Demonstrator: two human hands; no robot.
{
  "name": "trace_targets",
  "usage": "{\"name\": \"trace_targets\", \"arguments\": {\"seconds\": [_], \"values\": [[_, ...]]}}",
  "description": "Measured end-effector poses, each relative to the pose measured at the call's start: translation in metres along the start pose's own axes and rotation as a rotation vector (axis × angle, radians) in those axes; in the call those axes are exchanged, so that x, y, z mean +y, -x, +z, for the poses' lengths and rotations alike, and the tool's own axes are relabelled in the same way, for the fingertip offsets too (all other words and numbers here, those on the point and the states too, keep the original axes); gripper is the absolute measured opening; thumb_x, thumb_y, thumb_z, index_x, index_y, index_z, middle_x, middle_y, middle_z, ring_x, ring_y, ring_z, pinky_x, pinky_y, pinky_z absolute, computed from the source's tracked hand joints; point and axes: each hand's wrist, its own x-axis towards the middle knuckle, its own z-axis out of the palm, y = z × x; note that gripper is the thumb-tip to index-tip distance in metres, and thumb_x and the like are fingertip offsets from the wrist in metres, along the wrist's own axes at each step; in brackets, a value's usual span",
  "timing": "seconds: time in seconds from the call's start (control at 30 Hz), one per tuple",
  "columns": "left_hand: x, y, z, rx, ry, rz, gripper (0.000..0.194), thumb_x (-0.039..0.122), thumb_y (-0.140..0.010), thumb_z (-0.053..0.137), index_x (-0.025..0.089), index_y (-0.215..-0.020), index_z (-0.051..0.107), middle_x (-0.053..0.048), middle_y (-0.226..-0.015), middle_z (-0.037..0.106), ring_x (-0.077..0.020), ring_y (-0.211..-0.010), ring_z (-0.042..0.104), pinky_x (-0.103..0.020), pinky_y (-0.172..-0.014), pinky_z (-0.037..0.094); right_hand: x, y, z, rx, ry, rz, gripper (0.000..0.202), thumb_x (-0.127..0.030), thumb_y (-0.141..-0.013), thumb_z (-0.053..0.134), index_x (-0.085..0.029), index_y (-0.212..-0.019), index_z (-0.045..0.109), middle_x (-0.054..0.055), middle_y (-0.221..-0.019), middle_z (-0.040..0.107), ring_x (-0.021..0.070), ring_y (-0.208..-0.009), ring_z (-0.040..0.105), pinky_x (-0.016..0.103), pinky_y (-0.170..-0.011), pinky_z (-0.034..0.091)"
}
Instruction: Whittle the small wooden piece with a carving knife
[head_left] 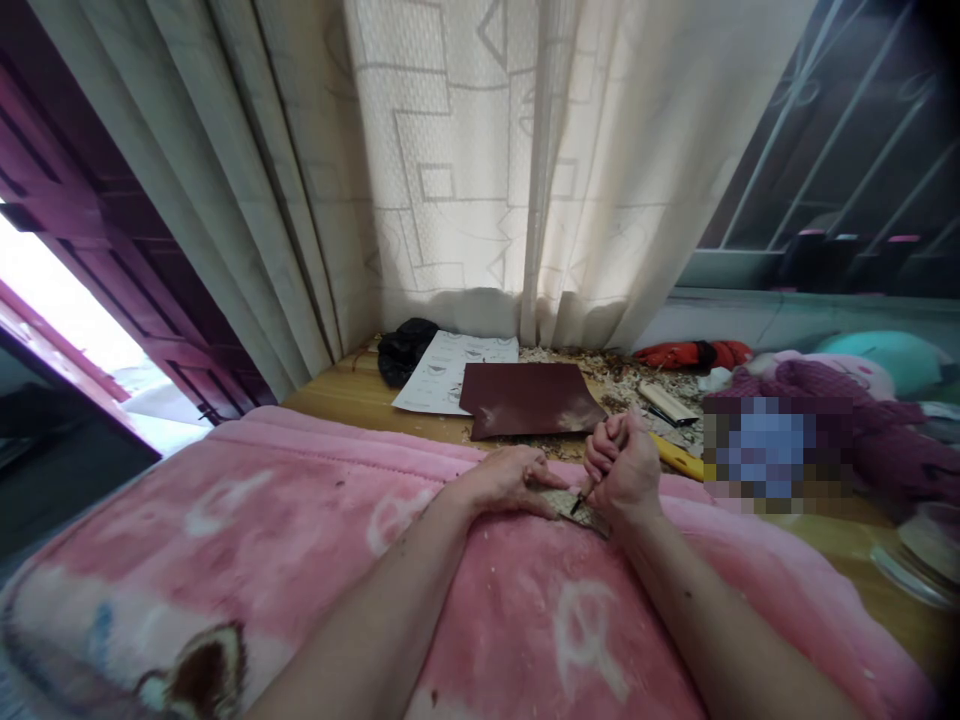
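Near the middle of the view, a flat pale piece [564, 503] with a patterned surface lies low over the pink blanket [525, 620]. My left hand [514, 480] grips its left end between thumb and fingers. Above its right part is my right hand [622, 465], closed in a fist around a small thin tool [578, 502] whose dark tip meets the piece. Most of the tool is hidden inside the fist. Small light flecks lie on the blanket below the hands.
Behind the hands, a wooden table [330, 393] bears a dark red sheet [529, 398], printed white paper [442, 375], a black bag [405, 350], shavings, a red bundle [694, 354], a pale block [666, 402] and a yellow object [679, 457]. Purple knitted material [892, 450] lies right.
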Motion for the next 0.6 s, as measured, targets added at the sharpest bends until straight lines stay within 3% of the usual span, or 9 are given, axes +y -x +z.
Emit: {"name": "trace_targets", "arguments": {"seconds": [0.6], "values": [[-0.0044,-0.0009,0.0028,0.013,-0.004,0.039,0.042,0.048,-0.065,0.062,0.03,-0.104,0.06,0.001,-0.076,0.051,-0.0124,-0.072,0.046,-0.019,-0.06,0.028,-0.0051,0.0068,0.0059,0.008,-0.012,-0.002,0.033,-0.044,-0.077,0.044,-0.02,-0.057,0.034,-0.009,-0.038,0.024,0.0051,-0.029,0.012,0.015,-0.024,0.012]]}}
